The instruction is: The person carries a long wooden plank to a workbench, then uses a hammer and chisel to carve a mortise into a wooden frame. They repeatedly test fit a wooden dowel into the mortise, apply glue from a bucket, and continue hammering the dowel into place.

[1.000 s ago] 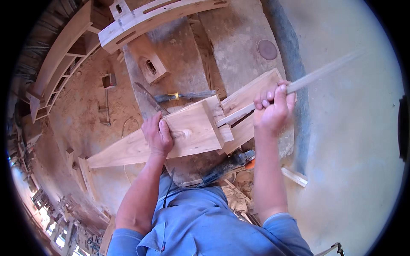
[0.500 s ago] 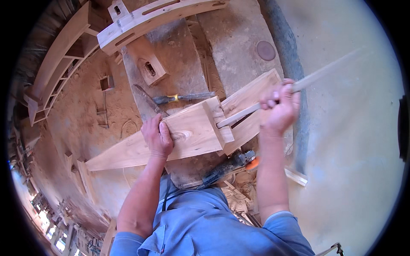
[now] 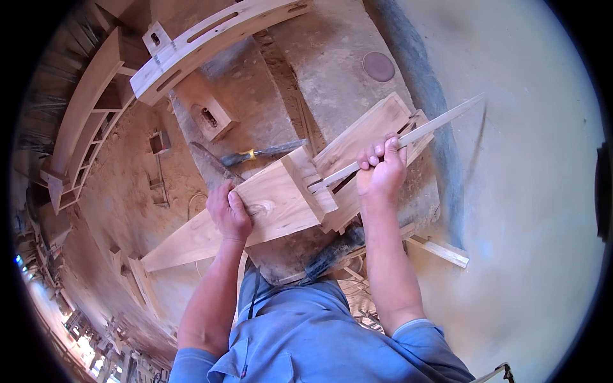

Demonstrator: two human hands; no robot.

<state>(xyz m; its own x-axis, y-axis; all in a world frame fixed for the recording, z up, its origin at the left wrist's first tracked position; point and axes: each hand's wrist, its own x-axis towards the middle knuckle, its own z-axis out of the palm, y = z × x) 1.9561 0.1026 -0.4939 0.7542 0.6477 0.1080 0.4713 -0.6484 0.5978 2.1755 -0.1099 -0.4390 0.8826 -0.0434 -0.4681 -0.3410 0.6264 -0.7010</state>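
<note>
My left hand (image 3: 230, 216) presses on a tapered wooden piece (image 3: 284, 205), its fingers curled over the far edge and the thumb on top. The piece has a knot and a stepped, notched right end. My right hand (image 3: 384, 173) is closed around a long, thin, flat pale strip (image 3: 445, 120) that narrows at its far end; its material is unclear. The strip's near end meets a slot in the notched end, and how deep it sits is hidden. Beneath and beyond lies another wooden piece (image 3: 364, 133) with slots.
A chisel (image 3: 268, 150) with a dark, yellow-banded handle lies beyond the wood. A dark power tool (image 3: 329, 256) rests close to my body. Farther off are a curved slotted beam (image 3: 211, 39), a mortised block (image 3: 207, 115) and a round brown disc (image 3: 378, 66).
My right hand and the strip have moved left, closer to the notched end of the wooden piece. My left hand stays on the wood. The whole view has shifted slightly.
</note>
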